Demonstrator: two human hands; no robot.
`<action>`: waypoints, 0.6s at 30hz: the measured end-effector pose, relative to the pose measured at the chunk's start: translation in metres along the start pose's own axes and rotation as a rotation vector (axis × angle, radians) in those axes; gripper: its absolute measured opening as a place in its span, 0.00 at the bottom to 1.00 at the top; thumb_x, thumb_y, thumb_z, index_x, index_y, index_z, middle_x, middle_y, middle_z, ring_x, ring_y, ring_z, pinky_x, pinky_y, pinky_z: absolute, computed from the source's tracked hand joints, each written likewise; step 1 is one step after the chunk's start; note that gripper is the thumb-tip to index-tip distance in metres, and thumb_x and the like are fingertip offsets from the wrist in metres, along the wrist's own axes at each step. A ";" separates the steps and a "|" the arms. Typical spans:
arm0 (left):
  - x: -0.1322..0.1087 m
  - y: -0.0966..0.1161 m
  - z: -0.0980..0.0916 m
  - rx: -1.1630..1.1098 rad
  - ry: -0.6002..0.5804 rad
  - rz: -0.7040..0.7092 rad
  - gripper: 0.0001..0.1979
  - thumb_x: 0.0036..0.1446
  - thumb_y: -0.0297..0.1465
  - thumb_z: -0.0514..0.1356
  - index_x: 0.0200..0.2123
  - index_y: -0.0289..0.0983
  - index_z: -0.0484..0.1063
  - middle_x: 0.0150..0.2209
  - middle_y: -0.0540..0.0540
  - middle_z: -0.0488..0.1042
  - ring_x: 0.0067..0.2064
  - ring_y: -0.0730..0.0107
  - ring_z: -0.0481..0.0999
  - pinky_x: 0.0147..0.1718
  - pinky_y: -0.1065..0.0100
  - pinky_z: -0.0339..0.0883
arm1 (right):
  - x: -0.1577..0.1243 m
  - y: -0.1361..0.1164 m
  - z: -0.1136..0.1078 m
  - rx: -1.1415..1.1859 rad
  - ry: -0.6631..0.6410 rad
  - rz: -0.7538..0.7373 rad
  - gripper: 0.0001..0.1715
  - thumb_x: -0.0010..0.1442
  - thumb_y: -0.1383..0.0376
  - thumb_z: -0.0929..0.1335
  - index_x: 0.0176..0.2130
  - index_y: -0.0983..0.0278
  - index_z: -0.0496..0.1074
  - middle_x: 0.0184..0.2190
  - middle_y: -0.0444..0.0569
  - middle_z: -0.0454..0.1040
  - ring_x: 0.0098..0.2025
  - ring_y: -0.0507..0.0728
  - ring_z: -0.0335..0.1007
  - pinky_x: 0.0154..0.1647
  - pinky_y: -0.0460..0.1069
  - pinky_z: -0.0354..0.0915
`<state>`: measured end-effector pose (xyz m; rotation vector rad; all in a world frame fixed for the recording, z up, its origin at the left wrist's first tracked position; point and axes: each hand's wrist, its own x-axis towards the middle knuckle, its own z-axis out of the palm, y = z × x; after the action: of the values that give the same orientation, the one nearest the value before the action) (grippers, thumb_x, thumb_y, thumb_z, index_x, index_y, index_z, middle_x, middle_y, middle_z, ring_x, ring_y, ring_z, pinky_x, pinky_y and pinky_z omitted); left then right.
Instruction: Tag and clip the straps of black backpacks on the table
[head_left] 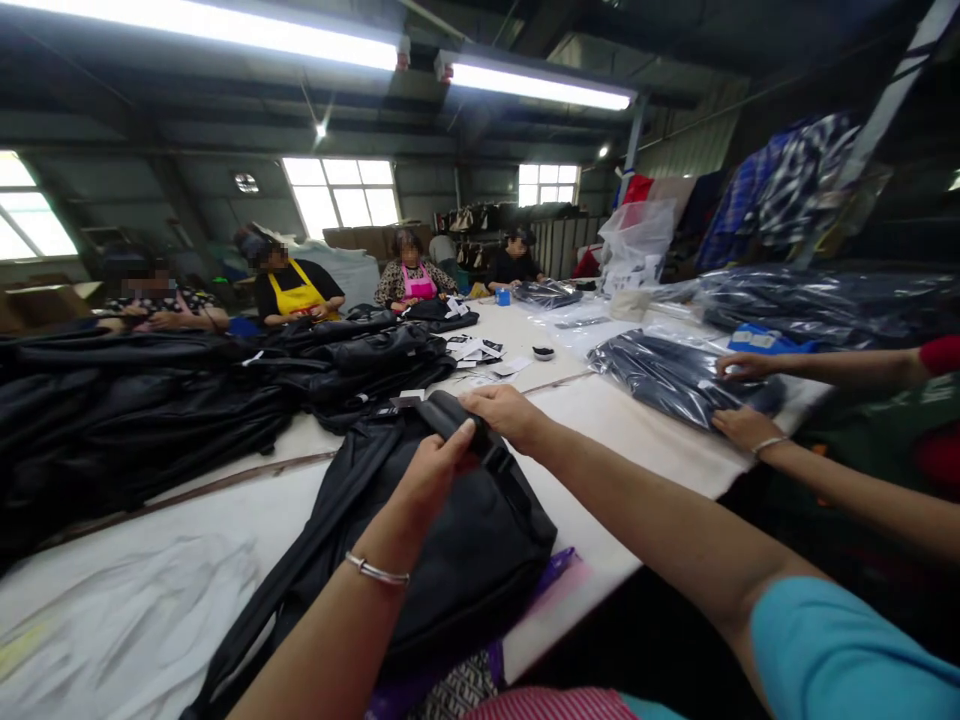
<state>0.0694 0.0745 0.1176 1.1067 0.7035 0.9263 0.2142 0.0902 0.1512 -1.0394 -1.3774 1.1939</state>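
Note:
A black bag point(465, 540) lies on the white table point(187, 560) right in front of me. My left hand point(435, 468), a thin bangle on its wrist, is closed on the bag's upper edge by the black strap. My right hand point(506, 412) is curled over the top of the same bag, fingers gripping the strap end. A long black strap point(300, 570) trails down to the lower left.
A big heap of black bags point(150, 400) covers the table's left. Bagged dark goods point(667, 375) lie at right under a co-worker's two hands point(742, 395). Paper tags point(476, 350) are scattered mid-table. Several seated people work at the far end.

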 end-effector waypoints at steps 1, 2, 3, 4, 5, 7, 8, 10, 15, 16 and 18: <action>0.001 0.005 -0.001 -0.052 0.021 0.003 0.22 0.53 0.41 0.65 0.44 0.30 0.75 0.40 0.38 0.79 0.39 0.61 0.79 0.40 0.62 0.72 | 0.002 0.001 0.002 0.043 -0.041 -0.017 0.22 0.58 0.50 0.66 0.28 0.67 0.72 0.19 0.41 0.67 0.20 0.47 0.58 0.20 0.43 0.56; 0.002 0.010 -0.002 -0.108 0.047 0.002 0.19 0.54 0.38 0.65 0.44 0.30 0.74 0.39 0.39 0.79 0.37 0.62 0.79 0.38 0.63 0.73 | 0.003 0.004 0.002 0.097 -0.071 -0.023 0.25 0.59 0.48 0.64 0.31 0.67 0.72 0.20 0.42 0.68 0.21 0.48 0.60 0.21 0.43 0.57; 0.003 0.016 -0.005 -0.167 0.085 -0.004 0.17 0.55 0.36 0.64 0.43 0.30 0.74 0.37 0.40 0.79 0.35 0.64 0.79 0.35 0.64 0.74 | 0.003 0.008 -0.001 0.140 -0.089 -0.021 0.26 0.61 0.48 0.63 0.36 0.67 0.73 0.24 0.44 0.71 0.23 0.49 0.64 0.23 0.44 0.59; 0.005 0.021 -0.008 -0.223 0.134 -0.012 0.14 0.56 0.34 0.62 0.42 0.30 0.73 0.36 0.41 0.79 0.34 0.65 0.79 0.33 0.66 0.74 | 0.001 0.014 -0.005 0.160 -0.102 -0.008 0.26 0.61 0.48 0.63 0.40 0.67 0.73 0.28 0.46 0.74 0.27 0.50 0.67 0.26 0.44 0.61; 0.007 0.026 -0.011 -0.268 0.190 -0.017 0.12 0.58 0.32 0.61 0.41 0.29 0.73 0.34 0.41 0.79 0.32 0.67 0.79 0.31 0.68 0.74 | -0.002 0.021 -0.010 0.152 -0.119 0.019 0.26 0.62 0.49 0.63 0.44 0.67 0.72 0.33 0.49 0.76 0.31 0.51 0.70 0.29 0.45 0.63; 0.013 0.033 -0.017 -0.317 0.300 -0.015 0.08 0.59 0.29 0.59 0.39 0.29 0.73 0.33 0.42 0.78 0.30 0.69 0.79 0.28 0.70 0.73 | -0.012 0.038 -0.020 0.092 -0.174 0.104 0.26 0.60 0.50 0.65 0.48 0.67 0.71 0.39 0.52 0.77 0.37 0.53 0.72 0.35 0.46 0.65; 0.017 0.036 -0.019 -0.327 0.343 -0.011 0.07 0.59 0.28 0.58 0.38 0.29 0.72 0.32 0.42 0.78 0.29 0.70 0.79 0.27 0.71 0.73 | -0.019 0.046 -0.023 0.065 -0.225 0.144 0.27 0.59 0.51 0.67 0.49 0.67 0.71 0.41 0.52 0.77 0.39 0.54 0.73 0.37 0.47 0.65; 0.026 0.037 -0.020 -0.341 0.397 -0.009 0.06 0.60 0.27 0.58 0.38 0.29 0.71 0.31 0.43 0.77 0.28 0.71 0.78 0.26 0.72 0.73 | -0.031 0.061 -0.025 0.050 -0.328 0.174 0.27 0.55 0.53 0.71 0.49 0.66 0.72 0.43 0.51 0.77 0.42 0.55 0.72 0.42 0.49 0.66; 0.045 0.037 -0.012 -0.386 0.445 -0.021 0.04 0.61 0.27 0.57 0.38 0.31 0.69 0.30 0.46 0.76 0.27 0.74 0.78 0.28 0.72 0.74 | -0.043 0.079 -0.024 0.056 -0.329 0.144 0.21 0.49 0.56 0.74 0.39 0.67 0.76 0.32 0.46 0.77 0.34 0.53 0.72 0.41 0.49 0.66; 0.047 0.038 -0.010 -0.396 0.445 -0.023 0.04 0.61 0.26 0.57 0.38 0.31 0.69 0.30 0.46 0.76 0.27 0.74 0.77 0.29 0.72 0.74 | -0.041 0.081 -0.026 0.082 -0.297 0.155 0.20 0.49 0.56 0.74 0.38 0.68 0.76 0.30 0.46 0.77 0.32 0.53 0.72 0.40 0.49 0.66; 0.051 0.044 -0.007 -0.415 0.438 -0.041 0.03 0.62 0.26 0.56 0.37 0.32 0.68 0.30 0.47 0.75 0.27 0.75 0.77 0.29 0.71 0.74 | -0.036 0.086 -0.031 0.150 -0.224 0.174 0.21 0.48 0.56 0.74 0.38 0.68 0.76 0.28 0.46 0.77 0.30 0.52 0.71 0.38 0.50 0.66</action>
<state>0.0750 0.1299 0.1557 0.5234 0.8360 1.2304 0.2497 0.0714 0.0617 -0.9562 -1.3639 1.5571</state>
